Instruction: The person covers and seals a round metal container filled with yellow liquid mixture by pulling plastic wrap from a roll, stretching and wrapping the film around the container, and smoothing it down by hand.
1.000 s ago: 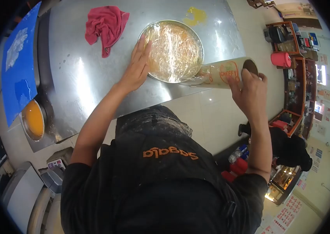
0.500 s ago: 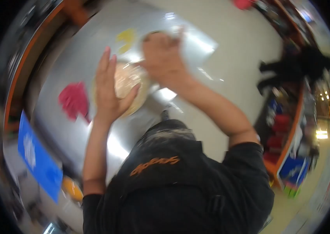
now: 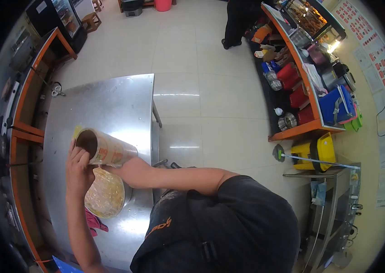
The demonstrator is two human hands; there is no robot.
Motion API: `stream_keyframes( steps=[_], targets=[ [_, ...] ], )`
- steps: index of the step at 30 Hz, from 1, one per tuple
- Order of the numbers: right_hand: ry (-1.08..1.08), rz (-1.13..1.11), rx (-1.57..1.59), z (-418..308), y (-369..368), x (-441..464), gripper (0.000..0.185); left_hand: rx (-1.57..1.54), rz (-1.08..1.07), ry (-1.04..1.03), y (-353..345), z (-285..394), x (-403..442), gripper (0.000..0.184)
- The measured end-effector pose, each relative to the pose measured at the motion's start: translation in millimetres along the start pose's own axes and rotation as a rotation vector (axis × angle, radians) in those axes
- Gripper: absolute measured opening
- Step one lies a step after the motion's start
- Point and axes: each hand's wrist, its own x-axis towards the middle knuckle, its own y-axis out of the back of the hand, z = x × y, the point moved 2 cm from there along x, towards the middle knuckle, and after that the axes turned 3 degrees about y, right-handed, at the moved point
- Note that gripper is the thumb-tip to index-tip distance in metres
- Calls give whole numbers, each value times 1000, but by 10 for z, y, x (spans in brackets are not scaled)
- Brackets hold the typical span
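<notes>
A round pan covered in wrinkled clear film sits on the metal table, with pale golden content showing through. Above its far edge lies a thick roll of cling film with orange print. At the roll's open left end, my left hand is closed, its fingers at the core opening. My right hand reaches across and grips the roll's near side; its fingers are partly hidden. Film runs between roll and pan. A pink cloth lies beside the pan, partly covered by my left forearm.
A yellow smear shows behind the roll. The blue sheet is at the bottom left. Orange-framed shelving stands right, near a yellow bucket and a metal stand. A person in dark trousers stands beyond.
The view has turned and shifted. The roll went from the pan's right side across to its far side. My left hand left the pan's rim and closed on the roll; my right arm now crosses over.
</notes>
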Motion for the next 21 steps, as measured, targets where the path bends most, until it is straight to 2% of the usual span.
stream_keyframes(
  steps=[3, 6, 7, 8, 9, 10, 12, 15, 16, 18, 19, 21],
  targets=[
    [-116, -76, -27, 13, -189, 159, 44, 28, 43, -11, 17, -25, 28, 28],
    [-59, -39, -167, 529, -859, 428, 40, 75, 140, -73, -34, 51, -10, 34],
    [-114, 305, 186, 454, -756, 377, 38, 74, 148, -70, -70, -20, -38, 40],
    [-245, 179, 291, 438, -690, 390, 35, 76, 183, -52, -67, -40, -58, 40],
    [-27, -108, -70, 474, -665, 427, 39, 82, 218, -35, -51, -67, -74, 39],
    [-11, -172, -231, 525, -705, 438, 49, 101, 173, 7, -53, -163, -101, 38],
    [-10, -175, -180, 548, -649, 396, 67, 110, 164, 40, -42, -226, -111, 36],
    [57, -232, -165, 513, -496, 437, 70, 115, 130, 146, -51, -320, -94, 37],
    [115, -197, -163, 546, -512, 359, 71, 107, 123, 183, -70, -288, -129, 42],
    [216, -132, -152, 636, -529, 334, 72, 3, 261, 153, -133, -327, -149, 47],
    [282, 6, -58, 666, -463, 246, 76, -48, 329, 136, -146, -316, -170, 50],
    [414, 277, 131, 665, -245, 98, 86, -107, 616, 325, -173, -116, -172, 52]
  ],
)
